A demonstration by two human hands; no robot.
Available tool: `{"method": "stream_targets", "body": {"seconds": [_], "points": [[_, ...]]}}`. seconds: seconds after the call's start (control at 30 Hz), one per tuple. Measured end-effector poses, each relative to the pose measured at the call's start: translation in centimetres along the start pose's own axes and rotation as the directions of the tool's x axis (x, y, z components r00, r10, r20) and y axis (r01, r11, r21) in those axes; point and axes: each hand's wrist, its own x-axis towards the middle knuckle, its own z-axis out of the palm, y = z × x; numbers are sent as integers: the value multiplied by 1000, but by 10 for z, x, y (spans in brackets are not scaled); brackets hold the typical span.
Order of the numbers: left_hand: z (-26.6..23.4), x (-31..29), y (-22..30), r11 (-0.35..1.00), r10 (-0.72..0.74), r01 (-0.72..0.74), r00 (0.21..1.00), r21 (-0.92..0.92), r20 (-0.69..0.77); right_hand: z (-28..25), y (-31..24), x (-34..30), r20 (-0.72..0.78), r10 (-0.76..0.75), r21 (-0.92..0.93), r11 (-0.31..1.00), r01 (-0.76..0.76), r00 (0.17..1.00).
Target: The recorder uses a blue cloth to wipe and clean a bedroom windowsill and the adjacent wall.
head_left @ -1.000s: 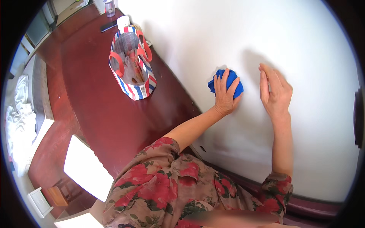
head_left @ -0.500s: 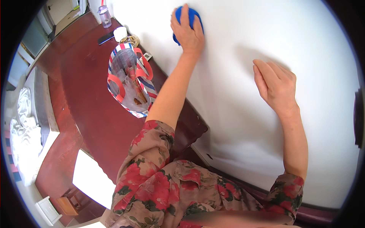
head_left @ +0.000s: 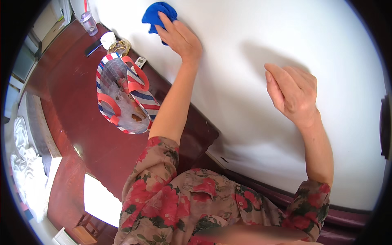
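A bunched blue cloth (head_left: 157, 18) lies against the white wall (head_left: 228, 24) at the upper middle. My left hand (head_left: 181, 41) grips it with the fingers over it and presses it to that surface. To the right, my right hand (head_left: 294, 92) is held up before the same wall, and its shadow falls beside it. Its fingers are curled in and the thumb lies along them; nothing shows in it.
Along the wall's left stands a dark red table (head_left: 65, 94). On it are a striped bag (head_left: 143, 98) with red handles, a glass dish (head_left: 119, 48), a white roll (head_left: 108, 40), a phone (head_left: 93, 48), a small white device (head_left: 140, 62) and a clear bottle (head_left: 88, 23).
My left hand has slid the blue cloth leftward along the wall. The right hand has shifted slightly left and stays closed. The view has turned a little, so the table things sit further left.
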Motion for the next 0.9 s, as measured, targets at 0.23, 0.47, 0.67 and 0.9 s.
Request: {"method": "stream_targets", "body": {"seconds": [0.23, 0.47, 0.67, 0.9], "points": [[-14, 52, -6, 969, -175, 188, 980, 160, -93, 0, 0, -2, 2, 12, 21, 1000, -12, 1000], [-7, 33, 34, 949, -314, 311, 947, -56, -61, -4, 8, -11, -1, -14, -48, 999, 14, 1000], [-41, -74, 100, 963, -173, 223, 941, -151, 290, -7, 15, -14, 170, 37, 74, 996, -50, 985], [6, -85, 150, 738, -506, 104, 739, 667, 444, -9, 21, -20, 519, 356, 269, 795, -544, 777]]}}
